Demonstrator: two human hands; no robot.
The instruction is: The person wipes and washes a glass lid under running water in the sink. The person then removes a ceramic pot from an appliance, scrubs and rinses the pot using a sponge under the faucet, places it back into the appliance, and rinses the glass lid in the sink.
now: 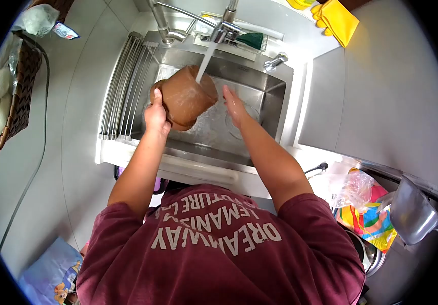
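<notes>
A brown flowerpot, with what looks like a saucer at its base, is tilted on its side over the steel sink. Wrapped round its base end is my left hand, thumb on top. Water from the faucet runs down onto the pot's open rim, which points right. My right hand is held just right of the rim, apart from it, with fingers stretched out and nothing in them. The inside of the pot is mostly hidden.
A roll-up drying rack covers the sink's left side. Behind the faucet, a caddy holds a green scouring pad. Yellow rubber gloves lie at the back right. A woven basket stands left, and a metal pot sits lower right.
</notes>
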